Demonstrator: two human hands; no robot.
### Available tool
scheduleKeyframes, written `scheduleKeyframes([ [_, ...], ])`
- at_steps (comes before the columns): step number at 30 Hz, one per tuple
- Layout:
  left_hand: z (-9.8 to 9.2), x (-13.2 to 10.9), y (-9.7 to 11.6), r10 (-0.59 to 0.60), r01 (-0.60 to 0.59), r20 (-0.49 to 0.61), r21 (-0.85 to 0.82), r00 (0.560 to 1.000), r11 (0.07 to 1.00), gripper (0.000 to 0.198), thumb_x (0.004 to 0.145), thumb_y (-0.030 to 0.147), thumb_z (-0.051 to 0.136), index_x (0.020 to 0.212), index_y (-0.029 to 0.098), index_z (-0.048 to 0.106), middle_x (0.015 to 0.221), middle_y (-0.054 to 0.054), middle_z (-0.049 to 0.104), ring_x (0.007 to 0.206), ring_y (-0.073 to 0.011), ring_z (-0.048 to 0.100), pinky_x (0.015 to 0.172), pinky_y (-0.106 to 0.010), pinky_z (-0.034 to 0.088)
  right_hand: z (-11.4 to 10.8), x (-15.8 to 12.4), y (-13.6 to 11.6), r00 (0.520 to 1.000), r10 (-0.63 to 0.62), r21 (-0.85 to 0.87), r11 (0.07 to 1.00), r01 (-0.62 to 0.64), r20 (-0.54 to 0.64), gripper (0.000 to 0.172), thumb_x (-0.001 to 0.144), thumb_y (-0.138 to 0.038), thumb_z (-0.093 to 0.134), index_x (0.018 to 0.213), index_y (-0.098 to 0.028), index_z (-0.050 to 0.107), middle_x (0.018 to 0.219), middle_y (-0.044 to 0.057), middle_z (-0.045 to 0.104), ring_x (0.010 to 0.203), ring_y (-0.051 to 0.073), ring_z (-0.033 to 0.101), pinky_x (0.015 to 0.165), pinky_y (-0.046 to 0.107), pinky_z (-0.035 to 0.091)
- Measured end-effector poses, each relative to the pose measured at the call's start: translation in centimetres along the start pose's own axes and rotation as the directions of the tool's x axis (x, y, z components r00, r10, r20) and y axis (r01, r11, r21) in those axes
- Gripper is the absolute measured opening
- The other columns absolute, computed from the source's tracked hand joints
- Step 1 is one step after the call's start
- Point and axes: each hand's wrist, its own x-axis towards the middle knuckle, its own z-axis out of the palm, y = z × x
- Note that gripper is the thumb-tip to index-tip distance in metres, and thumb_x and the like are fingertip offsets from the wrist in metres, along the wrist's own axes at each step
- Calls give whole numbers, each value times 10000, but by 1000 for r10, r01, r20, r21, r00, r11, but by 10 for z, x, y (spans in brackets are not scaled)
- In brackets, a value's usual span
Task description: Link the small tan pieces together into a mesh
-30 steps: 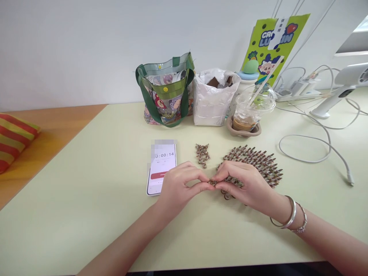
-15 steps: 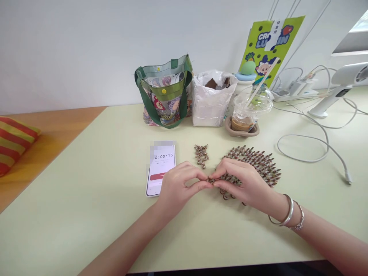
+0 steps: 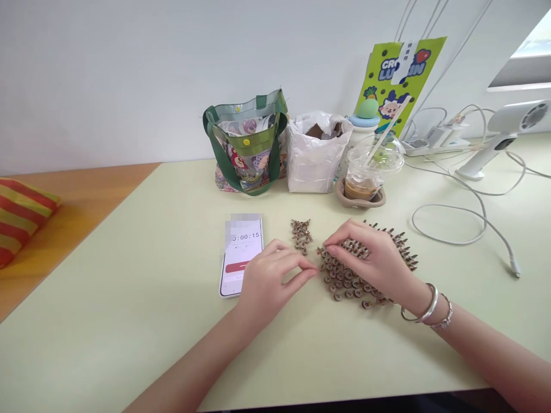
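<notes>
A dense cluster of small bronze-brown screw-like pieces point(image 3: 344, 281), with round heads and pointed stems, stands on the table under and around my right hand point(image 3: 370, 255). At the cluster's left edge, the thumb and forefinger of that hand are closed on one such piece point(image 3: 321, 250). My left hand point(image 3: 278, 272) is just left of the cluster, its thumb and forefinger tips pinched close together; whether anything is between them I cannot make out. A smaller loose heap of the same pieces point(image 3: 302, 235) lies beyond, between the two hands.
A phone point(image 3: 241, 246) showing a timer lies partly behind my left hand. Farther back stand a green-handled bag point(image 3: 245, 149), a white plastic bag point(image 3: 313, 163), and a clear cup point(image 3: 361, 178) in a cardboard holder point(image 3: 370, 201). White cables point(image 3: 473, 206) and a small fan point(image 3: 495, 137) are at right.
My hands were together at one small piece; now they are apart. The right hand has shifted slightly up onto the cluster's left edge, while the left has stayed nearly in place.
</notes>
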Motion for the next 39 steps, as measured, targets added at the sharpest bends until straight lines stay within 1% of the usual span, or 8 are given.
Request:
scheduleKeyframes([
  [3, 3, -1, -1, 98, -98, 8, 75, 995, 992, 112, 831, 288, 582, 760, 233, 649, 726, 50, 666, 768, -136, 517, 647, -243, 417, -5, 3, 13, 991, -69, -254, 967, 38, -117, 50, 820, -227, 570, 800, -208, 612, 740, 18, 645, 777, 181, 557, 704, 313, 454],
  [5, 4, -1, -2, 147, -147, 11, 105, 989, 983, 113, 834, 281, 577, 760, 230, 647, 731, 53, 668, 770, -137, 518, 633, -241, 416, -8, 5, 23, 985, -88, -378, 926, 25, -149, 55, 812, -242, 579, 778, -213, 610, 746, 21, 642, 812, 197, 551, 709, 321, 449],
  [8, 5, -2, -2, 159, -161, 20, 127, 987, 979, 118, 837, 285, 572, 763, 232, 646, 728, 52, 666, 774, -142, 521, 617, -244, 417, -9, 7, 34, 987, -66, -505, 863, -18, -147, 73, 811, -272, 576, 776, -217, 609, 774, 30, 640, 844, 219, 535, 689, 333, 439],
  [11, 5, -2, -3, 169, -171, 26, 134, 985, 976, 119, 840, 285, 567, 766, 234, 645, 732, 52, 665, 780, -144, 522, 629, -250, 425, -8, 7, 43, 994, -54, -575, 818, -10, -94, 90, 823, -283, 559, 786, -221, 612, 790, 35, 643, 877, 239, 523, 722, 362, 425],
  [17, 5, -2, -2, 172, -177, 44, 162, 984, 971, 119, 843, 279, 560, 769, 232, 639, 736, 51, 661, 792, -147, 524, 648, -260, 433, -3, 7, 49, 999, -43, -605, 795, 35, 1, 115, 840, -270, 527, 779, -212, 605, 804, 43, 646, 934, 251, 505, 764, 383, 403],
  [24, 4, -1, -1, 173, -180, 54, 169, 983, 969, 115, 840, 266, 556, 769, 229, 638, 734, 41, 658, 803, -154, 526, 663, -266, 435, -3, 7, 48, 999, -20, -559, 828, 42, 46, 134, 849, -247, 501, 778, -205, 607, 815, 47, 650, 934, 250, 499, 782, 393, 408],
  [32, 8, -4, 1, 166, -182, 114, 150, 979, 972, 81, 840, 234, 548, 844, 243, 628, 764, 48, 651, 856, -158, 526, 690, -276, 433, 12, 6, 27, 990, -36, -426, 900, 93, 139, 162, 869, -238, 486, 980, -216, 601, 965, 32, 654, 1003, 225, 492, 867, 394, 396],
  [39, 8, -5, 3, 176, -193, 132, 121, 975, 974, 99, 856, 233, 522, 853, 232, 620, 770, 38, 644, 864, -161, 514, 697, -280, 430, 22, 19, 16, 982, -41, -463, 877, 124, 185, 125, 849, -227, 514, 927, -204, 610, 921, 41, 661, 964, 221, 508, 826, 363, 400],
])
